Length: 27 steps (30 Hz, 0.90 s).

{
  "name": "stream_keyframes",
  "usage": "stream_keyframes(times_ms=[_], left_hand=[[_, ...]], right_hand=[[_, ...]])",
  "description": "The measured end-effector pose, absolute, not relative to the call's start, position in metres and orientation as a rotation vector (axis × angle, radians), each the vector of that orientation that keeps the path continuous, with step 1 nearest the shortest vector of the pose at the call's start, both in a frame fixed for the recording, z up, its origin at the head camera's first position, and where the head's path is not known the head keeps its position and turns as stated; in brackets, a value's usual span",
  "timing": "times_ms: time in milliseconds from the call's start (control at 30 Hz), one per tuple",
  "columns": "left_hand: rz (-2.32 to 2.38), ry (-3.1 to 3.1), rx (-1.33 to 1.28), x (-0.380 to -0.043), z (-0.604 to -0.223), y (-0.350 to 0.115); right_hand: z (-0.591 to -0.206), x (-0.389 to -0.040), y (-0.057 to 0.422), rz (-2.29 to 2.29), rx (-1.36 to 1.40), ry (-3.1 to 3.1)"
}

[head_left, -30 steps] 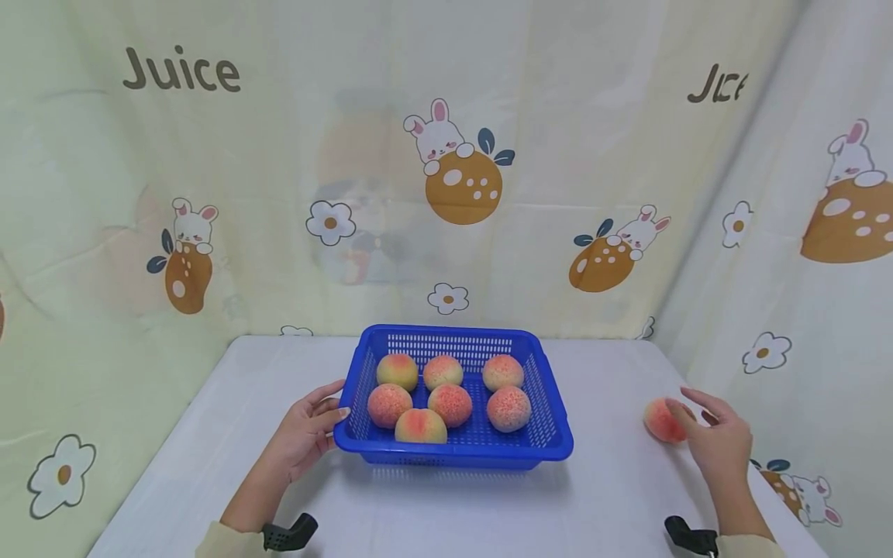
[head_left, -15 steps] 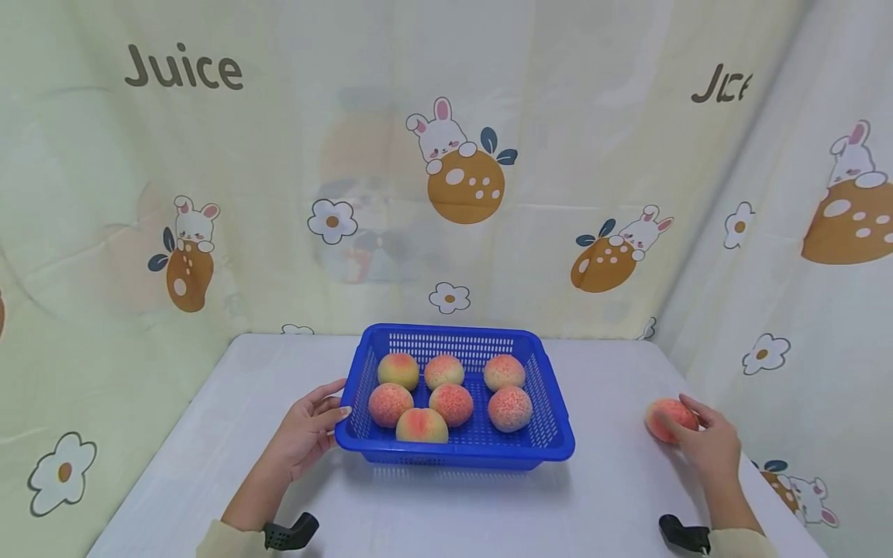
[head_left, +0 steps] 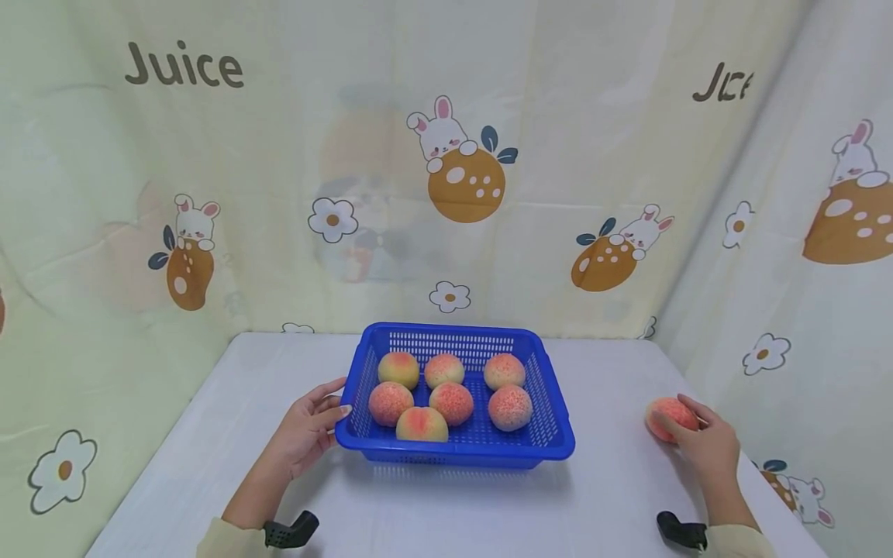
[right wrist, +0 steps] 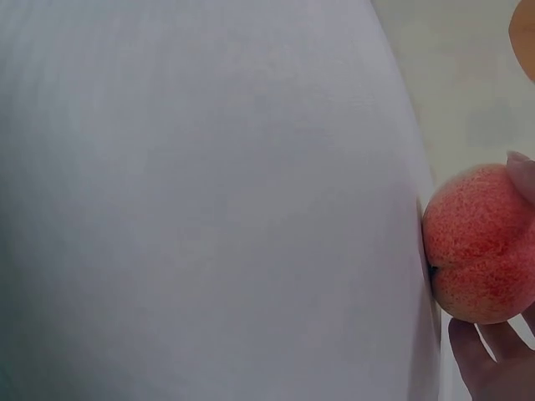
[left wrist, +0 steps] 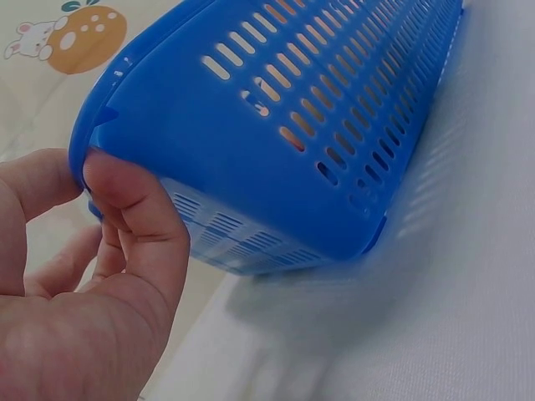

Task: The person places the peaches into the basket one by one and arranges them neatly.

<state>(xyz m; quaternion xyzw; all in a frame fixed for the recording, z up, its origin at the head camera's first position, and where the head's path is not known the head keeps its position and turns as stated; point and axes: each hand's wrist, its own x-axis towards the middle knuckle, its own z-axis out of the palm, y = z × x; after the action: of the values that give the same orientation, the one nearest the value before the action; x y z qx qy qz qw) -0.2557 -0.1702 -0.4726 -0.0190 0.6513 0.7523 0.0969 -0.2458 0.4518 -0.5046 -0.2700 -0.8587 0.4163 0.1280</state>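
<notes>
A blue slatted plastic basket (head_left: pixel 460 451) stands mid-table with several peaches in it, among them a yellow-red peach (head_left: pixel 422 425) at the front and a speckled peach (head_left: pixel 510 408) on the right. My left hand (head_left: pixel 307 430) grips the basket's left rim; in the left wrist view the thumb (left wrist: pixel 125 188) lies against the wall below the lip, the other fingers behind it. Far to the right, my right hand (head_left: pixel 708 446) holds a lone red peach (head_left: pixel 671 418) between thumb and fingers. That peach (right wrist: pixel 481 242) sits right at the white surface in the right wrist view.
A white table (head_left: pixel 488 511) carries everything. Behind it hangs a cream curtain (head_left: pixel 544 263) printed with rabbits, fruit and flowers, and another curtain panel (head_left: pixel 788 302) borders the right edge. Black straps with camera mounts sit on both wrists.
My right hand has moved a little left and closed its fingers around the lone peach. The left hand and the basket stay where they were.
</notes>
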Motion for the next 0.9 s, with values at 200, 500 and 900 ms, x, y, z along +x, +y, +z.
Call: stream_keyframes(times_ms=[200, 500, 900], left_hand=[[2.231, 1.924, -0.055, -0.2569, -0.4723, -0.1697], [2.231, 1.913, -0.047, -0.2560, -0.4717, -0.1697], [2.232, 1.908, -0.041, -0.2547, -0.4721, -0.1705]], right_hand=[[-0.5070, -0.2482, 0.4526, 1.218, -0.810, -2.490], [-0.5069, -0.2477, 0.4524, 1.252, -0.820, -2.480], [-0.5053, -0.2479, 0.4513, 1.255, -0.835, -2.469]])
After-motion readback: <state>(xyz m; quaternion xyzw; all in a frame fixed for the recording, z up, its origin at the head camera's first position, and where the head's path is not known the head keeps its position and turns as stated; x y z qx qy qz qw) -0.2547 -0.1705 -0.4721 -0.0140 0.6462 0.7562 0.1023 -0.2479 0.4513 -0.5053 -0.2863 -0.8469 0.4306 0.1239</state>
